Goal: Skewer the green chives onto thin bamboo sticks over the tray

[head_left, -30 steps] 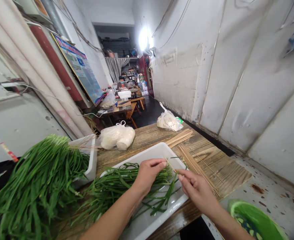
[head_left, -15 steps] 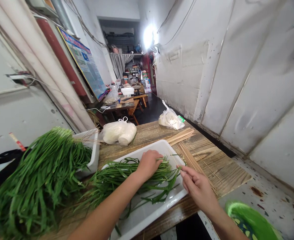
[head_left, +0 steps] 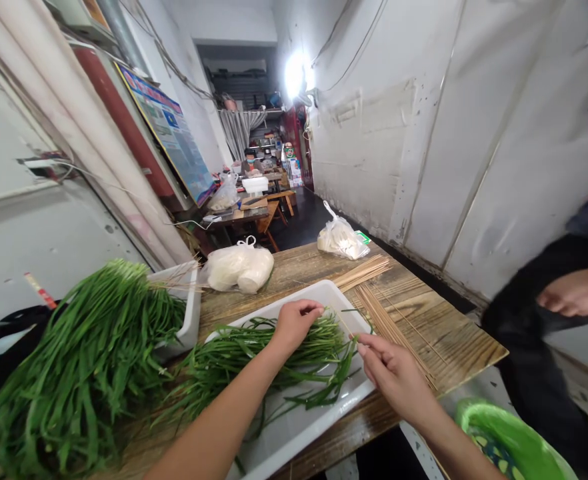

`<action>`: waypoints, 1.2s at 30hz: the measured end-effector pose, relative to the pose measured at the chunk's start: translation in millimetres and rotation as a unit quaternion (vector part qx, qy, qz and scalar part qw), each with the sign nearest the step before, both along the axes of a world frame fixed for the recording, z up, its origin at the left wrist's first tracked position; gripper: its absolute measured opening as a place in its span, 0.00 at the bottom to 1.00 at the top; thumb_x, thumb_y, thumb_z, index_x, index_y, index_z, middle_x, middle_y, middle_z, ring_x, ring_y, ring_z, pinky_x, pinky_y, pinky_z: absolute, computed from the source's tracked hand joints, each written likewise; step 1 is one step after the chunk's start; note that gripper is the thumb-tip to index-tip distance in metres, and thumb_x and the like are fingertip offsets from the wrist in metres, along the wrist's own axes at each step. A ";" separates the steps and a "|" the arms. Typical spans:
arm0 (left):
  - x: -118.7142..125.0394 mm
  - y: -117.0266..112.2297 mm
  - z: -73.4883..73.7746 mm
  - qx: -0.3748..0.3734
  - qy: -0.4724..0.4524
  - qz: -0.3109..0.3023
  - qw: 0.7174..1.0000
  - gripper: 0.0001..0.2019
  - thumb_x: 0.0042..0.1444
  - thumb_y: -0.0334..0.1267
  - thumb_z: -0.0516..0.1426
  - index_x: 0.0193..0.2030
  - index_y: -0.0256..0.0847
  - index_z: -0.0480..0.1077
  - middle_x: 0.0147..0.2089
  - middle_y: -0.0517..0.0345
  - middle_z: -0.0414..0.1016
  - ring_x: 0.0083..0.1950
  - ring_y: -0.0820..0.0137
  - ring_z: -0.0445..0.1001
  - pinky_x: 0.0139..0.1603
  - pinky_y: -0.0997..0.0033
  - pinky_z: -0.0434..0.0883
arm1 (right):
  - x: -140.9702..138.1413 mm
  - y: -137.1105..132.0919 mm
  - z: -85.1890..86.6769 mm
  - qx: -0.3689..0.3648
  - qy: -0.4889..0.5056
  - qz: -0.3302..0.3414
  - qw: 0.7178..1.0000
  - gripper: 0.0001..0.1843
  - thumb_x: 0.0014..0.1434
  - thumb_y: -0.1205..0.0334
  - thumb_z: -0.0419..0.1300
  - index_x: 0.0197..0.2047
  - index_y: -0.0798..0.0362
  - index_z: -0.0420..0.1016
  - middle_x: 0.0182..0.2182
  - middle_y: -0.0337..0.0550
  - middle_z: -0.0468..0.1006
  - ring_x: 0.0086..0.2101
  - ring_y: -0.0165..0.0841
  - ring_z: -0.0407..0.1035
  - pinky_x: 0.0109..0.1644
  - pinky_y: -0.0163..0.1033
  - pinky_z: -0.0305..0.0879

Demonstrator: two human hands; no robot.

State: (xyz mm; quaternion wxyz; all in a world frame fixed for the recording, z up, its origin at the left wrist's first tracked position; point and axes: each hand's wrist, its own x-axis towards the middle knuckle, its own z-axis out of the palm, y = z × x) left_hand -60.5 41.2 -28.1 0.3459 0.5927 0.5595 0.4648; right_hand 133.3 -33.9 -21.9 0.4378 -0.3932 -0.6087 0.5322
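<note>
Plank table [head_left: 454, 333] in a narrow, white-walled room

At left of frame, a big heap of garlic chives [head_left: 84, 353], partly over a white bin [head_left: 193, 300]. Farther along, a knotted plastic bag [head_left: 239, 267] of something pale.

At lower centre, a smaller bunch of chives [head_left: 244, 347] in a white plastic tray [head_left: 304, 423], cut ends to the right, tips trailing over the left rim. Above those ends, the left hand [head_left: 294, 327], thumb and index drawn close; cannot tell whether fully closed or holding a stem. Best to pick by the cut ends, singly, to avoid lifting clinging neighbours.

At right of the tray, the right hand [head_left: 389, 363], fingertips pinched on a thin skewer [head_left: 345, 321], apparently with a green blade in the same grip. Probably wise to keep the tip angled away from the left fingertips, to pinch near enough to prevent flexing, and to press lightly for fear of bruising.

Beyond, loose bamboo skewers [head_left: 389, 327]; at lower right, a green basin [head_left: 519, 443]; at right edge, another person's hand [head_left: 577, 293].
</note>
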 end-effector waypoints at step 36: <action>8.0 -21.3 36.7 -0.185 -0.342 -0.051 0.920 0.11 0.39 0.33 0.65 0.31 0.31 0.74 0.27 0.54 0.75 0.28 0.76 0.70 0.29 0.79 0.67 | -0.2 0.0 6.6 0.018 -0.059 0.002 0.998 0.17 0.59 0.57 0.51 0.44 0.60 0.72 0.18 0.32 0.54 0.18 0.25 0.48 0.20 0.31 0.44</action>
